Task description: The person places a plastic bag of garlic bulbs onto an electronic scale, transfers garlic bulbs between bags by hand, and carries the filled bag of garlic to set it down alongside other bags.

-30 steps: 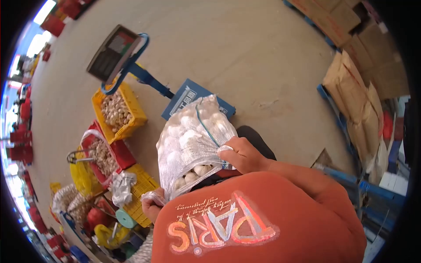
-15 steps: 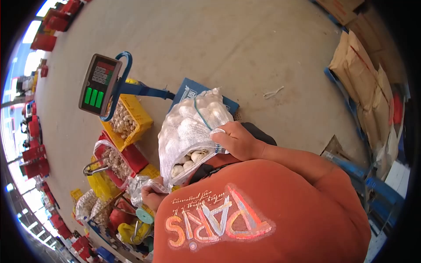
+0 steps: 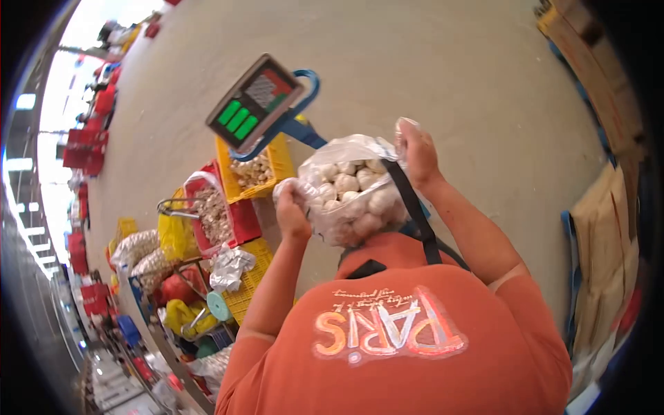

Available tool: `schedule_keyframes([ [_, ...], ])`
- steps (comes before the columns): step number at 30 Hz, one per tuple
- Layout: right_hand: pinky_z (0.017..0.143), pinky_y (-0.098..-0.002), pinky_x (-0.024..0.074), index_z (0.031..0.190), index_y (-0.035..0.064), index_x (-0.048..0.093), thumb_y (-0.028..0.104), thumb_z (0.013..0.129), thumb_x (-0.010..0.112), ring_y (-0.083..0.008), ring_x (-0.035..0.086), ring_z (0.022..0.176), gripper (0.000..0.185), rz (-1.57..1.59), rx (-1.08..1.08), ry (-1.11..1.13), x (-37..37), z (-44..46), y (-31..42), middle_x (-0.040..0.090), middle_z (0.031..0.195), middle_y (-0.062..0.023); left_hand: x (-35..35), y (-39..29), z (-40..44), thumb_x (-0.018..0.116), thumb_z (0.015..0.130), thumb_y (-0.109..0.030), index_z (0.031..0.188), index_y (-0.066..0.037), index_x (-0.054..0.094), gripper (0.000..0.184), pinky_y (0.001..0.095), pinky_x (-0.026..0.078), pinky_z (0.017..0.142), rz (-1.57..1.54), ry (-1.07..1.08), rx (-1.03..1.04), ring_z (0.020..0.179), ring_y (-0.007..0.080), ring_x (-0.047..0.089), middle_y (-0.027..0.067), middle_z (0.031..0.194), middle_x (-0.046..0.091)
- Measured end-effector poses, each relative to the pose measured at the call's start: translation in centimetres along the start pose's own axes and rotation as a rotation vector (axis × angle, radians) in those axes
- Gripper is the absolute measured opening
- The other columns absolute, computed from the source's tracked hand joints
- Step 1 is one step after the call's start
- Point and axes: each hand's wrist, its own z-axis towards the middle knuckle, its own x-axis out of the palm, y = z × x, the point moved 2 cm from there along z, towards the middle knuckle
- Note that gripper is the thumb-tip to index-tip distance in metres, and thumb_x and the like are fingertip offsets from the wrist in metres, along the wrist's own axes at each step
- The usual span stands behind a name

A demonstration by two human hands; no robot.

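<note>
A translucent mesh bag full of white garlic bulbs stands with its mouth open in front of my torso. My left hand is closed around the bunched left rim of the bag. At the right side of the mouth, my right hand is raised, its fingers closed on a bit of clear material that looks like the bag's edge. Beyond the bag, the scale display shows green digits on a blue post. Most of the scale platform is hidden beneath the bag.
To the left stand a yellow crate and a red crate, both holding garlic. A crumpled silvery bag lies near a turquoise round object. Brown paper sacks line the right side.
The bag's mouth has turned upward and opened wider, showing more bulbs. Both hands have moved up and apart, the left from low beside the silvery bag. The view has shifted.
</note>
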Motion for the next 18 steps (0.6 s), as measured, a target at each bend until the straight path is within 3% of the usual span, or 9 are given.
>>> schedule_keyframes([
  [2, 0.052, -0.0302, 0.0363, 0.066, 0.0026, 0.049, 0.022, 0.09, 0.048, -0.0076, 0.041, 0.058, 0.031, -0.297, -0.144, 0.109, 1.5, 0.1, -0.3, 0.045, 0.06, 0.0028, -1.2, 1.8, 0.6, 0.047, 0.09, -0.02, 0.066, -0.003, 0.052, 0.029, 0.0282, 0.034, 0.056, 0.594, 0.143, 0.143, 0.061, 0.0107, 0.042, -0.0015, 0.062, 0.046],
  [4, 0.054, -0.0288, 0.0372, 0.072, 0.0002, 0.051, 0.019, 0.09, 0.049, -0.007, 0.041, 0.061, 0.025, -0.271, -0.256, 0.051, 2.4, -0.3, -2.2, 0.045, 0.063, 0.0021, 0.3, 1.0, -0.6, 0.049, 0.088, -0.019, 0.071, 0.002, 0.055, 0.028, 0.0324, 0.037, 0.057, 0.581, 0.239, 0.268, 0.062, 0.0149, 0.045, 0.0049, 0.064, 0.052],
  [6, 0.057, -0.0274, 0.0393, 0.08, -0.0011, 0.054, 0.02, 0.09, 0.052, -0.0112, 0.045, 0.062, 0.023, -0.3, -0.229, 0.053, 1.9, 0.8, -5.2, 0.05, 0.064, -0.0043, 0.8, 1.8, -0.3, 0.047, 0.089, -0.02, 0.076, 0.003, 0.056, 0.027, 0.034, 0.038, 0.059, 0.682, 0.222, 0.523, 0.062, 0.0172, 0.047, 0.0098, 0.065, 0.055],
  [7, 0.059, -0.0271, 0.0399, 0.082, -0.0008, 0.055, 0.02, 0.09, 0.052, -0.0135, 0.047, 0.062, 0.023, -0.396, -0.267, 0.042, 1.9, 1.4, -6.3, 0.053, 0.066, -0.0071, -0.5, 3.5, 1.3, 0.047, 0.088, -0.02, 0.079, 0.002, 0.056, 0.025, 0.0384, 0.04, 0.061, 0.715, 0.204, 0.376, 0.063, 0.0264, 0.051, 0.015, 0.07, 0.057],
  [8, 0.061, -0.032, 0.0416, 0.083, 0.0007, 0.056, 0.018, 0.087, 0.055, -0.023, 0.053, 0.065, 0.018, -0.409, -0.319, 0.041, 2.4, 2.0, -7.1, 0.057, 0.072, -0.0127, -0.2, 3.4, 1.9, 0.048, 0.088, -0.019, 0.079, 0.001, 0.056, 0.023, 0.0407, 0.04, 0.062, 0.913, 0.195, 0.572, 0.066, 0.031, 0.052, 0.0163, 0.072, 0.056],
  [9, 0.063, -0.0352, 0.0416, 0.082, 0.0019, 0.056, 0.017, 0.085, 0.056, -0.0274, 0.054, 0.069, 0.015, -0.573, -0.519, 0.014, 2.8, 1.8, -7.7, 0.058, 0.074, -0.0139, 0.3, 3.6, 2.3, 0.049, 0.087, -0.017, 0.079, 0.0, 0.055, 0.02, 0.043, 0.04, 0.063, 1.102, 0.182, 0.771, 0.069, 0.0356, 0.052, 0.0176, 0.075, 0.056],
  [10, 0.064, -0.0384, 0.0417, 0.082, 0.003, 0.056, 0.016, 0.083, 0.056, -0.0317, 0.055, 0.072, 0.013, -0.736, -0.725, -0.014, 3.2, 1.6, -8.2, 0.058, 0.076, -0.0151, 0.2, 4.1, 2.2, 0.051, 0.085, -0.015, 0.078, -0.001, 0.056, 0.016, 0.0461, 0.04, 0.066, 0.973, 0.209, 0.611, 0.076, 0.0403, 0.052, 0.0189, 0.079, 0.056],
  [13, 0.065, -0.0407, 0.0408, 0.083, 0.0048, 0.057, 0.018, 0.081, 0.056, -0.0357, 0.053, 0.074, 0.013, -0.733, -0.565, 0.04, 3.4, 1.2, -7.5, 0.058, 0.076, -0.0164, 0.0, 4.2, 2.0, 0.052, 0.083, -0.013, 0.077, -0.002, 0.056, 0.014, 0.0453, 0.04, 0.065, 0.928, 0.196, 0.645, 0.075, 0.0384, 0.052, 0.0188, 0.077, 0.056],
  [18, 0.069, -0.0379, 0.0448, 0.089, 0.0022, 0.059, 0.02, 0.084, 0.056, -0.0324, 0.059, 0.077, 0.019, -0.688, -0.559, -0.033, 4.3, 3.8, -8.0, 0.062, 0.081, -0.0148, 1.3, 3.6, 4.6, 0.054, 0.082, -0.017, 0.078, -0.002, 0.058, 0.015, 0.0443, 0.043, 0.066, 1.028, 0.165, 0.761, 0.076, 0.038, 0.055, 0.0186, 0.078, 0.058],
])
